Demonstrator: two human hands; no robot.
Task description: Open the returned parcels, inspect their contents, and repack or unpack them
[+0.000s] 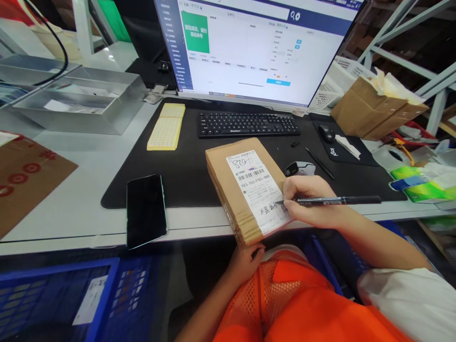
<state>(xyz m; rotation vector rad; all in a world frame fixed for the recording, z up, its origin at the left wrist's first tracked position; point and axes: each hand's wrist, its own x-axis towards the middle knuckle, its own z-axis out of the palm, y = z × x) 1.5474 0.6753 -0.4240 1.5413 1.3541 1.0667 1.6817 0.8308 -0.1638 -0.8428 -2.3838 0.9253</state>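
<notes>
My right hand (311,202) is closed around a black marker pen (338,200), with its tip on the white label of a brown cardboard parcel (223,166). Handwriting and a barcode show on that label (251,178). The parcel lies tilted over the desk's front edge. At its lower end my left hand (245,261) is curled against the near edge, with some fingers hidden beneath. Just beyond my right hand sits a small black-and-grey device (299,168). To the left a phone (146,211) lies with a dark screen.
A keyboard (249,124) and monitor (245,47) stand behind the parcel. Yellow label sheets (166,127), a clear tray (107,111) and a red-printed box (32,175) are left. A mouse (326,133), thin pen (319,163) and paper bag (370,107) are right. Blue crates (114,280) sit below.
</notes>
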